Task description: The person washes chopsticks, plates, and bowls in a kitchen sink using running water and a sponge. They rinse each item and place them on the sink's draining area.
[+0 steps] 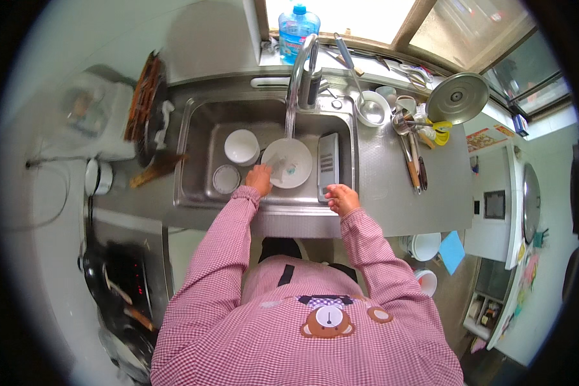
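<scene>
In the steel sink, water runs from the faucet onto a white plate or shallow bowl with a small bluish spot inside. My left hand is at its left rim, with something pale and translucent by the fingers; its grip is unclear. A white bowl and a small round whitish dish or lid lie on the sink floor to the left. My right hand is over the sink's front right edge, fingers curled, near the lower end of a grey slotted plastic piece; whether it touches it is unclear.
Right of the sink stand a white bowl with a ladle, wooden-handled utensils and a metal pot lid. A blue bottle is on the windowsill. Left are a brown brush-like object and a white enamel-like pot.
</scene>
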The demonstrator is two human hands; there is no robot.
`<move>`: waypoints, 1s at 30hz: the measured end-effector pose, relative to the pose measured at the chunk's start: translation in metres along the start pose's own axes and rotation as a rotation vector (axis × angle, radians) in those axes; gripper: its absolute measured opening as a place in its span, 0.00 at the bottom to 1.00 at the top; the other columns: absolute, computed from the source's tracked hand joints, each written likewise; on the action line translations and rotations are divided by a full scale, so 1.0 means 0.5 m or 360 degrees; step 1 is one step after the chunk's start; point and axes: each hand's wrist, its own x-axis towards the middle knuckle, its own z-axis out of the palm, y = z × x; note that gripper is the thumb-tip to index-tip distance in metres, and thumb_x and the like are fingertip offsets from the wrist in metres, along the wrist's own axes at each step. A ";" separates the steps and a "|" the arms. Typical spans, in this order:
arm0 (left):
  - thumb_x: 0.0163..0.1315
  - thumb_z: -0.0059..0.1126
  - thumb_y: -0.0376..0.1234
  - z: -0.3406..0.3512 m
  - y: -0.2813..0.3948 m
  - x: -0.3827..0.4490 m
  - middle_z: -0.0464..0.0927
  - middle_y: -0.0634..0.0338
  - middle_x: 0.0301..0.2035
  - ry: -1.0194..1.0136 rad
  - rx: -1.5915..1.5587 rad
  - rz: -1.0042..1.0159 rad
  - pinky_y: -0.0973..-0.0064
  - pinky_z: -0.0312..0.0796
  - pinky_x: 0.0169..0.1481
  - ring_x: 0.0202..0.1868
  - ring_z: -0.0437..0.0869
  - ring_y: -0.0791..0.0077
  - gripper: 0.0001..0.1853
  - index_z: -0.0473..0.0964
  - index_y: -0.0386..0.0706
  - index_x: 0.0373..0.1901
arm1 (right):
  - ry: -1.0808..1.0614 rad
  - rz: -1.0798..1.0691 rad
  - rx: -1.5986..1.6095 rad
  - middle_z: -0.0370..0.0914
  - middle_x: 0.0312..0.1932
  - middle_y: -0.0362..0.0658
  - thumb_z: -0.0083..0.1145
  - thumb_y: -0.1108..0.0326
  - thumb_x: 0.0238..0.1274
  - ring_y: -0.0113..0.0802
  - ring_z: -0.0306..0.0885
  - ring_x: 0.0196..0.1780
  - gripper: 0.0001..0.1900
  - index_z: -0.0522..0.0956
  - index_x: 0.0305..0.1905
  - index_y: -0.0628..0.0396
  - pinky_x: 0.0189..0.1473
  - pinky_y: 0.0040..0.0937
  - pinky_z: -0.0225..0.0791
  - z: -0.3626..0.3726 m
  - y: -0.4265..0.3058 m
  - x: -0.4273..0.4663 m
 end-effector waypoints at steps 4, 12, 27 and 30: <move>0.38 0.70 0.34 0.085 -0.066 0.099 0.60 0.50 0.61 -0.0098 0.0364 0.0507 0.62 0.58 0.65 0.63 0.61 0.52 0.40 0.62 0.42 0.57 | 0.0114 0.0138 0.0038 0.75 0.27 0.42 0.51 0.64 0.61 0.25 0.69 0.21 0.09 0.74 0.42 0.56 0.20 0.23 0.64 0.063 0.008 0.094; 0.53 0.50 0.33 0.208 -0.139 0.169 0.74 0.47 0.45 -0.0307 0.0468 0.0866 0.61 0.74 0.47 0.48 0.75 0.52 0.13 0.78 0.39 0.37 | 0.0238 0.0480 -0.0149 0.76 0.30 0.41 0.49 0.64 0.61 0.25 0.71 0.24 0.09 0.73 0.44 0.53 0.24 0.24 0.66 0.119 0.076 0.218; 0.48 0.54 0.33 0.116 -0.102 0.125 0.74 0.56 0.29 -0.0152 0.0246 0.1517 0.68 0.72 0.39 0.36 0.76 0.63 0.07 0.75 0.39 0.25 | 0.0355 0.0780 -0.0280 0.74 0.40 0.46 0.60 0.55 0.55 0.38 0.78 0.34 0.24 0.68 0.51 0.56 0.26 0.38 0.75 0.149 0.198 0.347; 0.47 0.55 0.32 0.080 -0.056 0.092 0.73 0.57 0.27 -0.0026 -0.0274 0.1224 0.67 0.72 0.39 0.36 0.77 0.63 0.06 0.72 0.39 0.24 | 0.0311 0.0679 0.0275 0.73 0.46 0.50 0.51 0.67 0.56 0.44 0.77 0.43 0.21 0.65 0.55 0.56 0.36 0.45 0.76 0.140 0.198 0.347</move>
